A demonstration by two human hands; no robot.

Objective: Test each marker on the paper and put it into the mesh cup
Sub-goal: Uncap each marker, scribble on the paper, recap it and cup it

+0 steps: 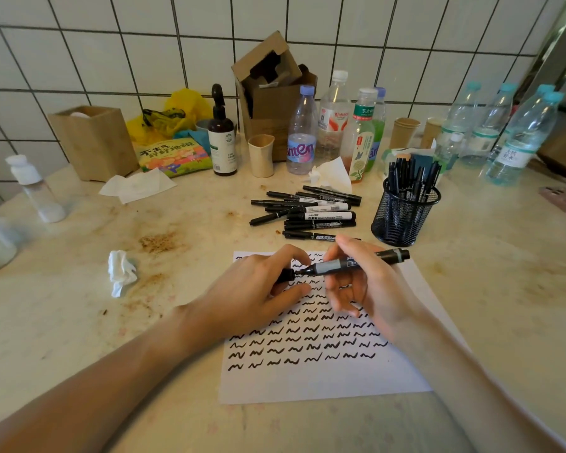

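A black marker (350, 263) lies level above the white paper (324, 380), and my right hand (363, 289) grips its barrel. Its tip points left at a black cap (286, 275), which my left hand (252, 295) pinches; cap and tip are almost touching. Rows of black squiggles cover the upper and middle parts of the paper. Behind the paper lies a pile of several black markers (307, 210). The black mesh cup (404, 212) stands to the right of that pile with several markers upright in it.
Plastic bottles (334, 125), paper cups (261, 155), a cardboard box (272, 93) and a wooden box (94, 142) line the tiled wall. A crumpled tissue (121, 273) lies left of the paper. More bottles (517, 135) stand at the far right.
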